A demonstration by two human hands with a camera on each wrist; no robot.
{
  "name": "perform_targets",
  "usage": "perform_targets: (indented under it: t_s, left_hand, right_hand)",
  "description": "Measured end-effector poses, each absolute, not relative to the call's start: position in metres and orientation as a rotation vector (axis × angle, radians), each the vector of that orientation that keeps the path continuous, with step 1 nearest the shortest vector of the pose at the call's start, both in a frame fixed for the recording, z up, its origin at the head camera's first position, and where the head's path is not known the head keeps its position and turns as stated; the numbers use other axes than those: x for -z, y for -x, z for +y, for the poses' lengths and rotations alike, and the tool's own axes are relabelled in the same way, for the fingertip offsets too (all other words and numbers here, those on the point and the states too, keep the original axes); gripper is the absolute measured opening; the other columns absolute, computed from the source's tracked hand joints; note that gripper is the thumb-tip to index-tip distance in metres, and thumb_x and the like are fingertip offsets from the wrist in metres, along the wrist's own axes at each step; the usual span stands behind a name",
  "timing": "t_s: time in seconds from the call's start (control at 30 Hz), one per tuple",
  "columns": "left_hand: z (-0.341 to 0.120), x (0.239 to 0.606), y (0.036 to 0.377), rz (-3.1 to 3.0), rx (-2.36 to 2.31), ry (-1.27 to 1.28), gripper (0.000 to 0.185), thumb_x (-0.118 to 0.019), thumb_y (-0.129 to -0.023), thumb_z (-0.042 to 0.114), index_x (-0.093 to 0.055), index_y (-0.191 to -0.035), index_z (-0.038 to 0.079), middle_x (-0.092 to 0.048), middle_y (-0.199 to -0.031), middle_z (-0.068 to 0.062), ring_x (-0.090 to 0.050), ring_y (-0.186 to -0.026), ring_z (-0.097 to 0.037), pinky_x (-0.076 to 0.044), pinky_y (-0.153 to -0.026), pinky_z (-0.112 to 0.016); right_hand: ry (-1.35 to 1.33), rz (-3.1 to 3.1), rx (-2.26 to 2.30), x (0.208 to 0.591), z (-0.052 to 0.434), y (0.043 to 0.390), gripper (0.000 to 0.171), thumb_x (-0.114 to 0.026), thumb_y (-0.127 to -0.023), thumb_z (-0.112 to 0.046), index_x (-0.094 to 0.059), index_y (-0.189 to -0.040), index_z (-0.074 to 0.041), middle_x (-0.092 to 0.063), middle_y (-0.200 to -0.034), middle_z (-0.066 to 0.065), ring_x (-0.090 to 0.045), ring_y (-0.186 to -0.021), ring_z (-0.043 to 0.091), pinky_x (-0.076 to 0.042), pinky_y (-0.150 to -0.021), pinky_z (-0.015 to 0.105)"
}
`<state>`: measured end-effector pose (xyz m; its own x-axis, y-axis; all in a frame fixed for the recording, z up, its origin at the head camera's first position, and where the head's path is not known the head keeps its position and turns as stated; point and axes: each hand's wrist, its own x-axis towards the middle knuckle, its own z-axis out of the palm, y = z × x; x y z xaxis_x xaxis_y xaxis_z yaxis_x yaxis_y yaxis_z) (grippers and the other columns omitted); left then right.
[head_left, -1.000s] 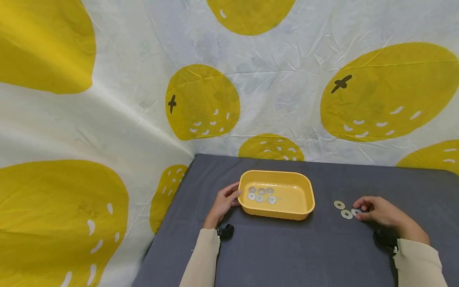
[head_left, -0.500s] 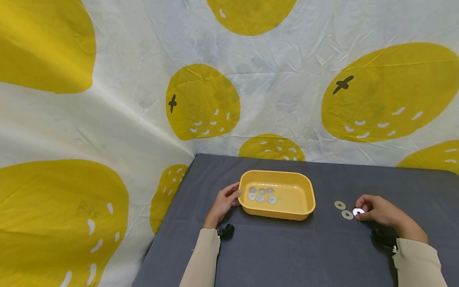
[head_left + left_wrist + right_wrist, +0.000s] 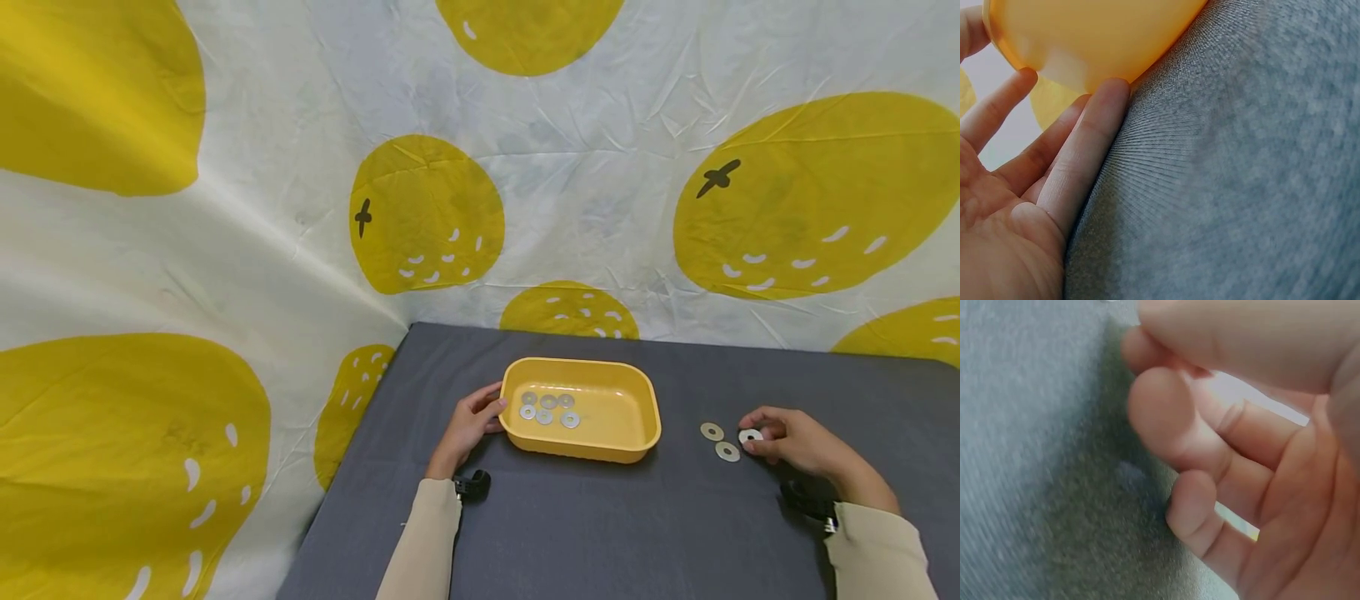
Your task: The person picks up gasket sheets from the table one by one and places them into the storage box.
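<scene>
Lifted slightly since before, the washer (image 3: 750,435) sits pinched in the right hand (image 3: 795,442), beside two washers (image 3: 718,442) on the surface (image 3: 600,525); the left hand's (image 3: 468,423) relaxed fingers touch the yellow tray (image 3: 600,450).

The tray (image 3: 580,408) looks like smooth yellow plastic with a soft sheen, and the washers (image 3: 547,407) inside it are bright, polished metal. Under the tray, the table cover (image 3: 600,533) is a matt grey woven cloth with a fine ribbed weave. Behind the tray hangs a creased, matt fabric backdrop (image 3: 300,167).
</scene>
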<state>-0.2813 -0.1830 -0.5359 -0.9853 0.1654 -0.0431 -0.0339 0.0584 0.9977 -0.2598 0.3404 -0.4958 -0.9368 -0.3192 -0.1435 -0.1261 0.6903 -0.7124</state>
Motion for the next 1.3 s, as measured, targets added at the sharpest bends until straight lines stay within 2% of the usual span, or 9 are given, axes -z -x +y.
perform_targets:
  t_s: [0.3, 0.63, 0.8, 1.03, 1.3]
  left_hand:
    - [-0.181, 0.537, 0.281, 2.182, -2.050, -0.116, 0.050, -0.068, -0.100, 0.033, -0.057, -0.148, 0.022, -0.064, -0.134, -0.017, -0.071, -0.109, -0.022, -0.063, -0.089, -0.037]
    - [-0.182, 0.536, 0.280, 2.175, -2.062, -0.112, 0.051, -0.068, -0.100, 0.032, -0.056, -0.149, 0.020, -0.063, -0.138, -0.018, -0.071, -0.112, -0.028, -0.063, -0.089, -0.036]
    - [-0.182, 0.535, 0.279, 2.168, -2.066, -0.105, 0.051, -0.068, -0.101, 0.032, -0.056, -0.149, 0.020, -0.062, -0.140, -0.018, -0.071, -0.113, -0.027, -0.063, -0.089, -0.035]
    - [-0.181, 0.534, 0.280, 2.158, -2.063, -0.106, 0.052, -0.069, -0.100, 0.033, -0.055, -0.149, 0.022, -0.062, -0.141, -0.017, -0.070, -0.114, -0.029, -0.063, -0.089, -0.035]
    - [-0.181, 0.534, 0.281, 2.155, -2.059, -0.110, 0.052, -0.069, -0.100, 0.033, -0.056, -0.149, 0.021, -0.062, -0.140, -0.017, -0.070, -0.113, -0.028, -0.063, -0.089, -0.035]
  right_hand:
    - [0.340, 2.713, 1.123, 0.494, 0.335, 0.262, 0.040, -0.076, -0.091, -0.008, -0.059, -0.122, 0.010, -0.064, -0.077, -0.001, -0.055, -0.065, 0.005, -0.047, -0.058, 0.022]
    - [0.385, 2.591, 1.271, 0.490, 0.325, 0.266, 0.045, -0.074, -0.092, -0.004, -0.053, -0.127, 0.013, -0.074, -0.094, 0.010, -0.065, -0.075, 0.008, -0.056, -0.066, 0.023]
    - [0.454, 2.549, 1.341, 0.490, 0.320, 0.268, 0.043, -0.073, -0.092, -0.001, -0.051, -0.126, 0.016, -0.075, -0.091, 0.008, -0.067, -0.074, 0.010, -0.057, -0.066, 0.023]
    - [0.443, 2.567, 1.355, 0.489, 0.312, 0.269, 0.043, -0.074, -0.092, -0.004, -0.052, -0.125, 0.013, -0.075, -0.091, 0.007, -0.067, -0.074, 0.012, -0.057, -0.065, 0.025]
    - [0.390, 2.582, 1.348, 0.484, 0.303, 0.268, 0.043, -0.074, -0.093, -0.006, -0.052, -0.125, 0.013, -0.075, -0.094, 0.013, -0.067, -0.075, 0.012, -0.057, -0.065, 0.027]
